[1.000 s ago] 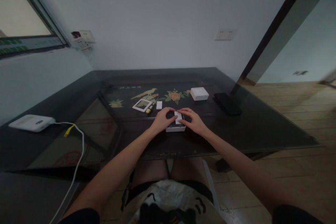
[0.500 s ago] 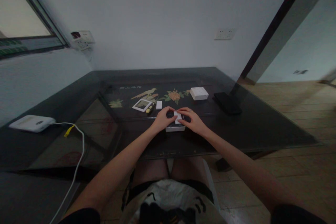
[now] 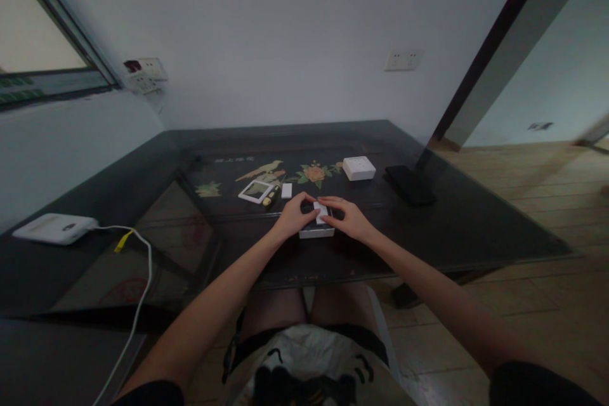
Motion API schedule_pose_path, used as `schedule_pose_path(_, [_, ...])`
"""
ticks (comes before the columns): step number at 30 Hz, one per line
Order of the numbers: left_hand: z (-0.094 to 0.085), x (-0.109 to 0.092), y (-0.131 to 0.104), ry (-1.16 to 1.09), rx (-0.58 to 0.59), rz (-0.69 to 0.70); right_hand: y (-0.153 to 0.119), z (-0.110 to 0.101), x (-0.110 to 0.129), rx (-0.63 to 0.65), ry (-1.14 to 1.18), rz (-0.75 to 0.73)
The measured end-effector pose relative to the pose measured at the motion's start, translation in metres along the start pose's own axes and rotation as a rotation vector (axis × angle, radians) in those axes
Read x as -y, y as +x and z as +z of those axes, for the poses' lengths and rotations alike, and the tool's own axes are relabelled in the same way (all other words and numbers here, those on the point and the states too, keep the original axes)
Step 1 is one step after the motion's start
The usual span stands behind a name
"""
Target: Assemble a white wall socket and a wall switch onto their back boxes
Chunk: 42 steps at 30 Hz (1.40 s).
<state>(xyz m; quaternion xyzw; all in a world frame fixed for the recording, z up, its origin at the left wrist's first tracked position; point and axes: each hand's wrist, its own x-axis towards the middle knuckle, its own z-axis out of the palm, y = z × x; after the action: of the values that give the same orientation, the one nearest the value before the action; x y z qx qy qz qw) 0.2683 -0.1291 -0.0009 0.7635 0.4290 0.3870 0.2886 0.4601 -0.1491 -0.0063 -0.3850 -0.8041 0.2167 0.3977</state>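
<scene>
Near the front of the dark table, my left hand and my right hand meet over a shallow box with white sides and a dark inside. Both are closed, fingertips pinching a small white rectangular piece from its two sides. Whether that piece touches the box is hard to make out. Just beyond my left hand lie a small white block, a yellow-and-black tool resembling a utility knife, and a white square frame.
A white socket box stands at the back right, with a flat black object beside it. On the left lies a white device whose cable with a yellow tag hangs over the table's front edge. Wall sockets sit behind.
The view has shifted slightly. My hands keep nearly the same pose around the small white piece over the box.
</scene>
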Motion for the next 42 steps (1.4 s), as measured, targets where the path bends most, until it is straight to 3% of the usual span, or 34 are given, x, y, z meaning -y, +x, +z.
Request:
schedule_pose_path(14, [0.000, 0.004, 0.002, 0.020, 0.015, 0.007, 0.001, -0.003, 0.006, 0.050, -0.016, 0.042])
schedule_pose_path(23, [-0.001, 0.009, 0.001, -0.003, 0.053, 0.054, -0.004, 0.005, 0.003, -0.032, 0.030, 0.047])
schedule_pose_path(32, [0.002, 0.012, -0.001, -0.002, 0.017, 0.102, -0.006, 0.006, 0.002, -0.035, -0.036, 0.030])
schedule_pose_path(42, [0.002, 0.001, -0.004, -0.028, -0.015, 0.090, -0.002, 0.003, 0.007, 0.024, -0.122, 0.032])
